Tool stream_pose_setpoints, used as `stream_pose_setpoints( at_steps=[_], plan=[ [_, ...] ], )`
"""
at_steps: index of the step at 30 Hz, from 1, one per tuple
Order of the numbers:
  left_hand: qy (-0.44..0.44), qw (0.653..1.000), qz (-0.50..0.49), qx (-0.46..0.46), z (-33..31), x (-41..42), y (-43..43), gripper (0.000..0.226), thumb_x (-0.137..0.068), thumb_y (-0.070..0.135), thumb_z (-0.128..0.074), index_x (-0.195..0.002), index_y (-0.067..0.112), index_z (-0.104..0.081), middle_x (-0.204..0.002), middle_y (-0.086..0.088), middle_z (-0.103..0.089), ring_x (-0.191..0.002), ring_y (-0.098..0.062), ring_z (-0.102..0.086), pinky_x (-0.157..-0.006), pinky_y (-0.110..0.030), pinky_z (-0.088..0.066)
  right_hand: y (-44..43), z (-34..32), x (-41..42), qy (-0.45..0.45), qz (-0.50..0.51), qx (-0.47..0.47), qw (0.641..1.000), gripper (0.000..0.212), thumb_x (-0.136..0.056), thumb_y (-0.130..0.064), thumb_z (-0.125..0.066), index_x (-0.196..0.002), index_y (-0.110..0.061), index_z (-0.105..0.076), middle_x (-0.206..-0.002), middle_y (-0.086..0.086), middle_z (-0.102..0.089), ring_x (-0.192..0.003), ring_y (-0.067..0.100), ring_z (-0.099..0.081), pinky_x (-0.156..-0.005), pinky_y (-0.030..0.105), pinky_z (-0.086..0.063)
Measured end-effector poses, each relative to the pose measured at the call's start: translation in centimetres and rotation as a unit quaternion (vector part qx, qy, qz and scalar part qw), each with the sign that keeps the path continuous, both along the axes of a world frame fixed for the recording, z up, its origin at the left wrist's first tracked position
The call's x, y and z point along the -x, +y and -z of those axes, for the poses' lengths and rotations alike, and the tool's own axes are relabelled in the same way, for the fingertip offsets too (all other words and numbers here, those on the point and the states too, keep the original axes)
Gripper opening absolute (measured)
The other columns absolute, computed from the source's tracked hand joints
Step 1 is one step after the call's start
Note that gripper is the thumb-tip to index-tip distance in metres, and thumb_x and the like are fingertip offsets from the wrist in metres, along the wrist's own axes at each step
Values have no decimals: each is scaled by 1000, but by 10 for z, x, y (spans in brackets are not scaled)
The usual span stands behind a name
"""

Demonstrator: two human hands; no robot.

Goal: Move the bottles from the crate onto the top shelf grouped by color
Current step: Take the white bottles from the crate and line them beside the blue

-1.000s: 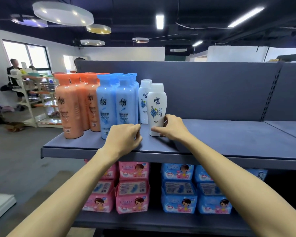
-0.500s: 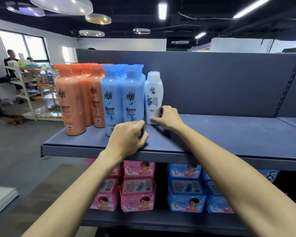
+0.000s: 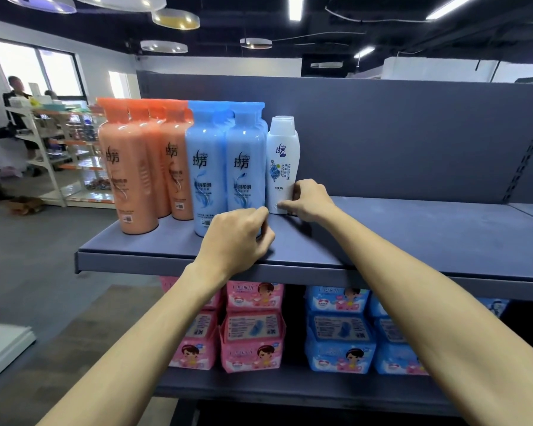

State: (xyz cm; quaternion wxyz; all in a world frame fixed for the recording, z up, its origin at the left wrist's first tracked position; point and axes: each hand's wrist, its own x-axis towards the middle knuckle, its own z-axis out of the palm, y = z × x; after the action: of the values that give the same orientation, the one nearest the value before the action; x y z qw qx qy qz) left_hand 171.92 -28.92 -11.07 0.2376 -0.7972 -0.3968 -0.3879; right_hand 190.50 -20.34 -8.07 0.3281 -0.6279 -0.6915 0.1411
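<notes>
While our right hand (image 3: 308, 201) pinched the foot of the white bottle (image 3: 282, 158) between thumb and curled fingers, our left hand (image 3: 237, 238) lay curled against the base of the nearest blue bottle (image 3: 245, 167); whether it gripped, we could not tell. All 3 colour groups stood upright on the top shelf (image 3: 413, 235), orange bottles (image 3: 130, 173) leftmost. We judged the step a squaring-up: slide the white bottle low and level, flush beside the blue, never tipping it.
</notes>
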Motion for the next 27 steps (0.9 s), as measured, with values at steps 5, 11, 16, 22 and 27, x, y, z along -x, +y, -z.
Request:
stream_pose_setpoints(
  at_steps=[5,11,16,22,27],
  plan=[
    [-2,1000,3,-1,0,0,-1,20,-81,28,-43,-67,13,-47,-54,1,-48,-49,-26,-47,-43,-30,-37,-5,-1,1,12,-4,2,1000,32,-84,-29,-76,-104,-6,-67,-97,7,-69,-84,20,-60,-55,24,-40],
    [-1,1000,13,2,-2,0,-2,21,-81,28,-42,-66,13,-46,-54,1,-47,-49,-26,-47,-42,-31,-39,-12,1,2,22,29,-12,999,31,-79,-31,-80,-89,-4,-66,-89,8,-69,-81,21,-57,-57,27,-39],
    [0,1000,12,2,-3,-1,-5,21,-81,27,-43,-65,14,-44,-53,1,-45,-47,-25,-45,-42,-30,-37,-30,2,-6,-41,45,-32,998,34,-76,-38,-79,-97,-14,-64,-97,5,-65,-91,23,-58,-72,31,-48],
    [22,999,-17,36,-9,-5,-12,19,-79,18,-59,-66,11,-47,-54,0,-48,-49,-28,-49,-44,-31,-40,-60,-8,-14,-66,24,-33,997,38,-81,-30,-74,-111,-9,-66,-103,8,-69,-99,24,-62,-89,37,-53],
    [63,996,-15,57,-14,-10,-22,21,-79,22,-61,-69,12,-46,-59,1,-50,-56,-30,-53,-47,-32,-40,-85,-10,-22,-100,-7,-39,994,34,-82,-26,-72,-112,-12,-67,-104,4,-70,-98,21,-65,-89,36,-54]
  ],
)
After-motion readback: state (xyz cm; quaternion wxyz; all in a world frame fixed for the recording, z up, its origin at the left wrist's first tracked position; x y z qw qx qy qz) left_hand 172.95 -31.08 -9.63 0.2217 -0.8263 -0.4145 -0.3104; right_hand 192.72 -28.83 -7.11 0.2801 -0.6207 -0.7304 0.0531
